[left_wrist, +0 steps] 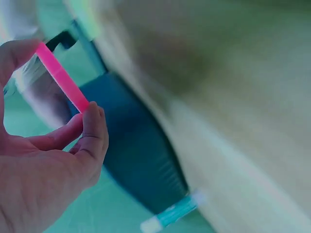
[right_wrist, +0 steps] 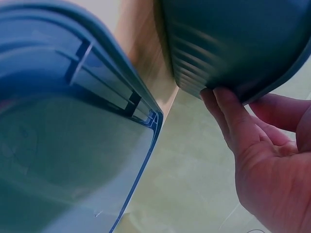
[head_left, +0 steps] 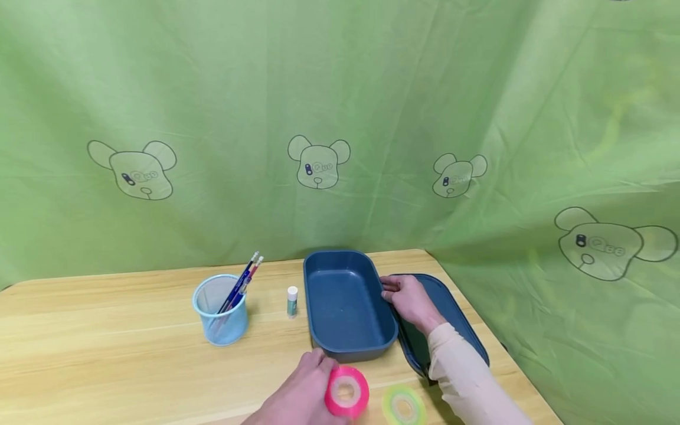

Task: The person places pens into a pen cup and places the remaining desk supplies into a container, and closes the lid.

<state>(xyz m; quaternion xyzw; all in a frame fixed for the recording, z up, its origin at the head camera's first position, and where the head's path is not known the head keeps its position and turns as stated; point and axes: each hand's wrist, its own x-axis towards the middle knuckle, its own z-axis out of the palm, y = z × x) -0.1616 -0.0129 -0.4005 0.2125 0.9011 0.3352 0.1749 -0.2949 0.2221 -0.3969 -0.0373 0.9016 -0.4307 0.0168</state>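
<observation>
Near the front edge in the head view, my left hand [head_left: 300, 394] holds a bright pink tape roll [head_left: 362, 391]. The left wrist view has the roll [left_wrist: 63, 77] edge-on, pinched between thumb and fingertips. Just beyond it stands a dark blue rectangular box [head_left: 345, 313] without its lid, and nothing lies inside. My right hand [head_left: 411, 300] grips the box's right rim; in the right wrist view the thumb and fingers [right_wrist: 233, 116] lie on either side of the wall. Under the right forearm, the blue lid [head_left: 446, 301] is partly hidden.
A pale yellow-green tape roll [head_left: 389, 407] lies right of the pink one. Left of the box stands a glue stick [head_left: 292, 304] with a white cap. Farther left, a light blue mesh cup [head_left: 225, 330] holds several pencils [head_left: 245, 280]. Green curtains [head_left: 239, 118] border the wooden table.
</observation>
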